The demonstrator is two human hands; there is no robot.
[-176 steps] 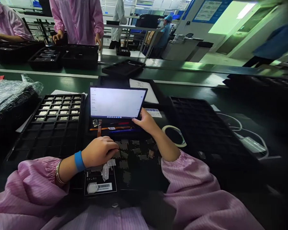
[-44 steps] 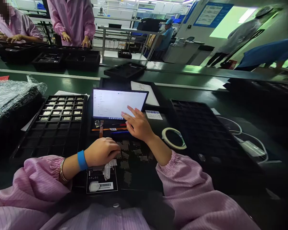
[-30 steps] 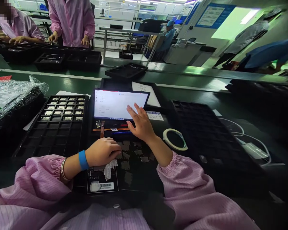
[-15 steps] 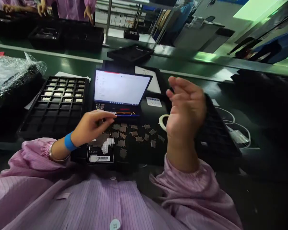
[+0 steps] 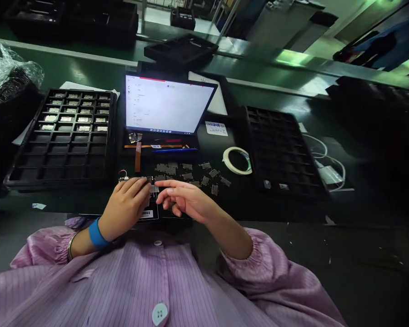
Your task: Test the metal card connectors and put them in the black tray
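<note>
My left hand (image 5: 127, 204), with a blue wristband, lies palm down over a device with a barcode label (image 5: 147, 214) at the bench's front edge. Its fingers are together on the device's upper part; what lies beneath them is hidden. From the right, my right hand (image 5: 187, 199) reaches to the same device, index finger stretched toward it, the other fingers loosely bent and apart, nothing visible between them. Several small grey metal parts (image 5: 214, 173) are scattered just beyond the hands. A brown flex cable (image 5: 138, 156) lies above my left hand.
A lit screen (image 5: 167, 106) stands behind the parts. At left is a black compartment tray (image 5: 59, 149) with small modules, at right another black tray (image 5: 282, 150). A tape roll (image 5: 236, 172), handwritten label (image 5: 216, 128), blue pen (image 5: 170, 150) and white cable (image 5: 322, 154) lie around.
My right hand has come down and left from its raised position to the device. My left hand has moved onto the device's upper part. The view has tilted downward.
</note>
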